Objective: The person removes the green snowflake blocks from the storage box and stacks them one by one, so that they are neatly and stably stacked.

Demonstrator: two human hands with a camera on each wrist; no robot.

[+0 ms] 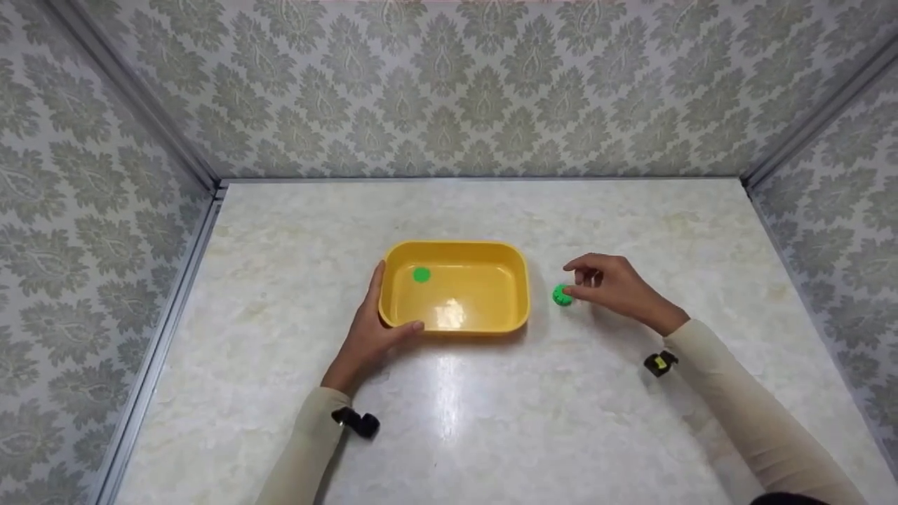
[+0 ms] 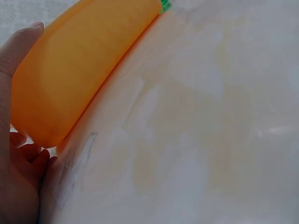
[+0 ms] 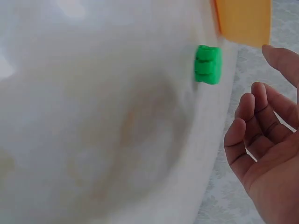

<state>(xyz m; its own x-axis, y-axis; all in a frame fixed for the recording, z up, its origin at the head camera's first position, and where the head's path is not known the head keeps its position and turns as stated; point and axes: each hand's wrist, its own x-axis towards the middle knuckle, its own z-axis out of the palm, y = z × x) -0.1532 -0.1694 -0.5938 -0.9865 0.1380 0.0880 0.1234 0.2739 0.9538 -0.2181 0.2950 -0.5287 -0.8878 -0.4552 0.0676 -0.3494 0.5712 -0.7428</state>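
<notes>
A yellow rectangular plastic tub (image 1: 456,284) stands on the table. My left hand (image 1: 370,330) grips its near left corner, the thumb over the front rim and the fingers along the left side. In the left wrist view the thumb lies on the tub's wall (image 2: 79,70) and curled fingers meet its lower corner. A green round disc (image 1: 421,274) lies inside the tub at the far left. Right of the tub sits a small green notched piece (image 3: 208,65). My right hand (image 1: 610,286) hovers beside it, fingers loosely bent, holding nothing; its thumb overlaps the piece in the head view.
The pale marbled table (image 1: 561,407) runs back to a patterned wall (image 1: 449,84), with side walls left and right in metal frames. Small dark cameras (image 1: 356,423) are strapped to both wrists.
</notes>
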